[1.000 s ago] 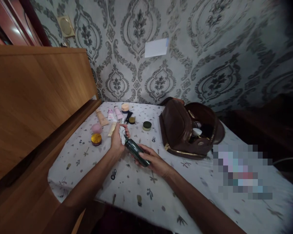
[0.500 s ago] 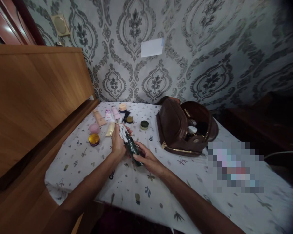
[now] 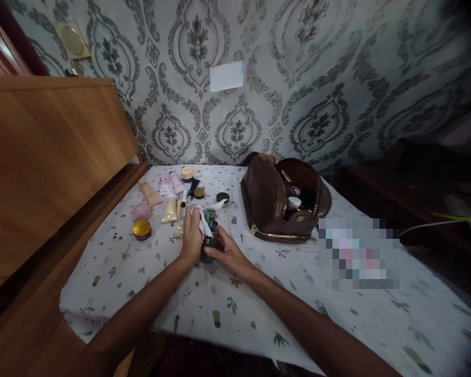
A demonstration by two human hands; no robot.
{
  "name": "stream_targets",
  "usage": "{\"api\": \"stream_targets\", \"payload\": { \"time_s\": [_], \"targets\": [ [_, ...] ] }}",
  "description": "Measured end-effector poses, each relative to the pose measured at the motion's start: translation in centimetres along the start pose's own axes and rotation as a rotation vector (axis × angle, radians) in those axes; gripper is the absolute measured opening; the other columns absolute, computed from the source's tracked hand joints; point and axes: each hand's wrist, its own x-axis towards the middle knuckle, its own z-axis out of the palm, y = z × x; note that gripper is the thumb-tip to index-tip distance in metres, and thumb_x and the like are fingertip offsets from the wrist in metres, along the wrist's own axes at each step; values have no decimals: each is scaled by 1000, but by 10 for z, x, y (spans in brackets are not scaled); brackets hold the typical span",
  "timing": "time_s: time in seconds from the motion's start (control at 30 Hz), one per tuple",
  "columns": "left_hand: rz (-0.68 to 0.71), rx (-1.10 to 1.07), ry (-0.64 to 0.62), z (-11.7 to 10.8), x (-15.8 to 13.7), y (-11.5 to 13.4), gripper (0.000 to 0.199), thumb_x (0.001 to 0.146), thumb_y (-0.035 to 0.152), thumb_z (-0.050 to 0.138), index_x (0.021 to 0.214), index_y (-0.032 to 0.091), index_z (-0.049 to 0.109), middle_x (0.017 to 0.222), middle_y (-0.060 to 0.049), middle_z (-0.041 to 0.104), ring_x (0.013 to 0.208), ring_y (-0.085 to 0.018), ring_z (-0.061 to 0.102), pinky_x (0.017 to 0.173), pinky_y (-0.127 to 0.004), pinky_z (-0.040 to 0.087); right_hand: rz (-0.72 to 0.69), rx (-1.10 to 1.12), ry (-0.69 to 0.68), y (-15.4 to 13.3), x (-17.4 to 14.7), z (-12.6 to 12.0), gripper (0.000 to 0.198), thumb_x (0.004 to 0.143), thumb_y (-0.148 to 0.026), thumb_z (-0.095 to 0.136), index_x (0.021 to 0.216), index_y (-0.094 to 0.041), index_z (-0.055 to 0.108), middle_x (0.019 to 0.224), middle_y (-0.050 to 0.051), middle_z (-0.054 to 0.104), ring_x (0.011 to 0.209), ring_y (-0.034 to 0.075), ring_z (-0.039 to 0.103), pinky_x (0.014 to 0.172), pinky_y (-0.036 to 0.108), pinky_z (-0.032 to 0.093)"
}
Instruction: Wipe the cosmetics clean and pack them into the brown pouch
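Note:
My left hand (image 3: 192, 233) is closed on a white wipe (image 3: 206, 225), pressed against the upper part of a dark green bottle (image 3: 209, 242). The wipe's loose end sticks out to the right past the bottle. My right hand (image 3: 230, 254) grips the bottle's lower part from the right, thumb across its front. The bottle is held above the table, slightly tilted. Just beyond it sits a dark-lidded jar (image 3: 222, 198). Left of my hands are a cream-gold tube (image 3: 169, 210), a gold-lidded jar (image 3: 142, 229) and a pink rounded item (image 3: 142, 211).
An open brown leather bag (image 3: 261, 204) stands right, with a white-capped item (image 3: 294, 202) inside. More tubes and jars, including a peach tube (image 3: 150, 193), lie at the back left. A blurred-out patch (image 3: 359, 254) covers something at right. A wooden cabinet (image 3: 55, 167) borders the left.
The bottle has turned more upright in my hands, and the wipe has shifted round its upper part, its end now pointing right. The whole view has swung slightly to the right.

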Motion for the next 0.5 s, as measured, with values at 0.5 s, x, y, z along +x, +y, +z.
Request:
{"api": "stream_targets", "payload": {
  "time_s": [0.5],
  "targets": [
    [157, 164, -214, 0, -18, 4, 38, 96, 57, 42, 109, 23, 52, 98, -4, 61, 91, -19, 58, 84, -29, 46, -108, -708, 263, -42, -6, -18, 45, 96, -60, 42, 87, -18, 59, 88, 5, 55, 86, 20, 53, 83, 36, 45]
  ]
}}
